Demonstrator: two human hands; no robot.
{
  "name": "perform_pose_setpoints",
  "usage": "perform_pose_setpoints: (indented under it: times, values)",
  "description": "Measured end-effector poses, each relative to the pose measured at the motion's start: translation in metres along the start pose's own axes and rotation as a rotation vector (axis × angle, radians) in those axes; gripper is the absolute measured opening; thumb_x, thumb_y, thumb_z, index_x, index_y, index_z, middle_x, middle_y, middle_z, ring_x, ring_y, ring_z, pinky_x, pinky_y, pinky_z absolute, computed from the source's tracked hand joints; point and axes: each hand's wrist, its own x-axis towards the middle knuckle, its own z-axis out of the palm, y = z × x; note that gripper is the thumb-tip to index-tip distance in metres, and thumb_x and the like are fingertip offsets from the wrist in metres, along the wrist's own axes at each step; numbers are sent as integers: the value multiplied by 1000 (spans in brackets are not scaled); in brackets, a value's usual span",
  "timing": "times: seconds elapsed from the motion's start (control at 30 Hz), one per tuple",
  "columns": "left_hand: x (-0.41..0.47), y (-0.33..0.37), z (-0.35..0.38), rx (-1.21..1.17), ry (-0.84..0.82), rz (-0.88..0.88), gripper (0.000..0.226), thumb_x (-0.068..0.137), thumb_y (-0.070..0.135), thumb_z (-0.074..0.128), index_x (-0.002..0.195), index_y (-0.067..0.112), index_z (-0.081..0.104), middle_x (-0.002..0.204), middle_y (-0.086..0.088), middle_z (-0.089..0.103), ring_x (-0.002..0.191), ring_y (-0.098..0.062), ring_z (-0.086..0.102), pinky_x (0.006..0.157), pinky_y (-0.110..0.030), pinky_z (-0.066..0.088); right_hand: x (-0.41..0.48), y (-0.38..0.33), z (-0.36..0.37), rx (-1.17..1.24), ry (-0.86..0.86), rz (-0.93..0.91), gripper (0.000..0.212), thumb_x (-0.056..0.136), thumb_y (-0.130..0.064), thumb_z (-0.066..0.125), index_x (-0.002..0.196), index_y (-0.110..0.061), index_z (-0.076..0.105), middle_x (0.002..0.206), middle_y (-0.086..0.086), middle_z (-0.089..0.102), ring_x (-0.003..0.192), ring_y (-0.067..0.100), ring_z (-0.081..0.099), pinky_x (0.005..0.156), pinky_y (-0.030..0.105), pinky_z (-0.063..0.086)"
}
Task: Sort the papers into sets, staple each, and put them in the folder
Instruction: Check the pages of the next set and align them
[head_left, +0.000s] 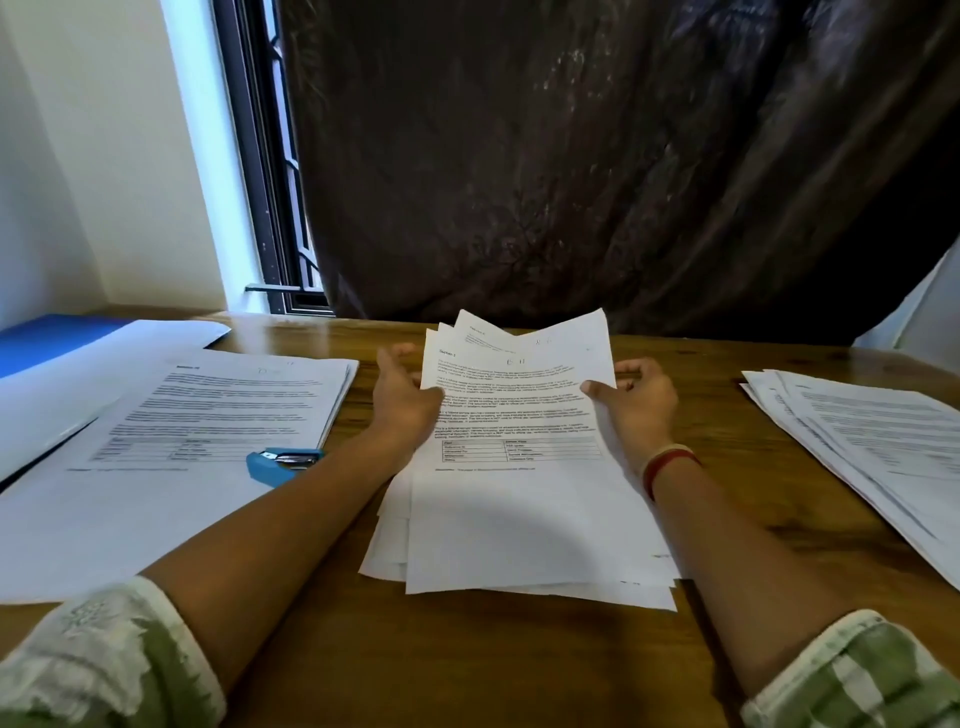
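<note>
Now, left hand (402, 400): pinches the left edge of the middle stack (519, 509).
Right hand (636, 400): pinches its right edge.
Middle stack: at the table (519, 665) centre, top sheets lifted; heading reads "Section", rest blurred.
Stapler (283, 464): blue, on left pile (208, 405).
Folder (41, 343): blue, far left.

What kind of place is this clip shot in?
Probably a home desk or study corner: a wooden table holding printed papers and a blue stapler, set against a dark curtain and barred window.
</note>
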Motion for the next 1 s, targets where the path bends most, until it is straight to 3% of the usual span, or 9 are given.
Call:
perform_pose_setpoints:
  times: [0.13,0.23,0.3,0.4,0.5,0.6,0.7,0.83,1.0]
  values:
    - [4,-6,1,-12,4,12,27,95,5,54,114,22,45,120,3,56,82,-7,56,60,-18,50,-2,0,3,-20,29,-57,24,78,-11,78,88,-7,57,81,4,61,67,13,55,54,19,40]
    - [5,-5,-1,-24,13,-14,17,98,11,47,114,13,54,115,-1,58,81,-9,56,60,-18,48,-2,1,6,11,42,-67,17,85,-14,73,82,-7,57,76,2,60,66,10,54,56,19,41]
    - [6,-4,-1,-48,8,-28,21,98,17,50,117,10,56,113,-3,62,82,-10,58,55,-16,47,-2,2,6,31,42,-96,18,87,-14,70,76,-9,57,75,3,61,67,13,55,57,19,42]
    - [6,-3,-2,-55,-18,-53,39,94,12,58,130,15,43,116,1,56,85,-9,57,54,-17,48,-3,1,6,37,31,-134,17,90,-12,66,75,-8,59,73,1,60,66,10,54,52,11,41]
    - [4,-4,-1,37,-37,-24,54,90,5,62,135,20,35,114,5,52,96,-9,51,58,-15,47,-4,0,6,59,24,-148,10,93,-10,62,84,-6,64,82,3,63,70,8,56,47,1,38]
    - [3,-4,-1,16,-39,-25,54,90,3,61,135,20,36,125,0,55,101,-10,50,64,-17,47,-2,1,6,83,39,-148,7,92,-9,62,95,-8,68,92,3,65,83,17,61,54,4,41]
    - [4,-6,-2,2,-44,-22,52,90,2,62,132,20,38,129,-1,55,105,-11,52,68,-20,48,-1,-2,5,85,62,-168,15,91,-7,63,106,-9,64,90,1,61,82,14,56,52,0,39]
    - [5,-6,-2,85,-46,-29,65,87,2,66,138,29,36,138,-2,45,119,-20,50,74,-28,54,3,-1,3,130,-45,-157,2,94,-13,59,94,-14,59,88,-2,61,86,15,57,64,12,43]
    - [-1,2,-3,161,-68,-16,84,88,-1,63,150,31,18,155,2,24,135,-23,36,87,-32,50,7,-5,-8,288,-270,23,13,99,-14,51,88,-18,56,99,3,67,88,18,62,73,30,53]
